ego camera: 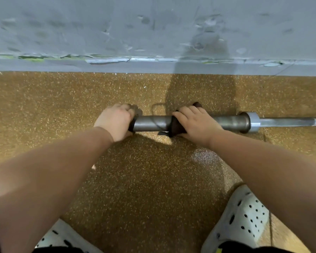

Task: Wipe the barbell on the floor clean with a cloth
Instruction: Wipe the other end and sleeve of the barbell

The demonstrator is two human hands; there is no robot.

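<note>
Now Wiping the Barbell Sleeve, Both Hands on the Bar

Nearest the camera, two white perforated clogs (243, 220) stand on the speckled tan floor (144, 179), and both bare forearms reach forward from the bottom corners of the view.

Further out, the barbell (232, 122) lies on the floor, parallel to the grey wall (153, 33) and near its base. Its thick dark sleeve points left; past a pale collar, the thinner shaft runs off the right edge.

The left hand (115, 121) is clenched over the very end of the sleeve, with something dark showing under the fingers; whether that is cloth or the sleeve's end cap I cannot tell. The right hand (195, 121) is closed around the sleeve, grasping a dark brown cloth (177, 127) wrapped about the metal. Between the two hands a bare stretch of sleeve shows a faint spiral streak.

By my reading, the wiping itself is under way, on the sleeve, with the left hand steadying the bar. The next move likely calls for sliding the wrapped cloth along the sleeve toward the collar with firm pressure while the left hand keeps the bar from rolling. The long shaft beyond still looks to be ahead.
</note>
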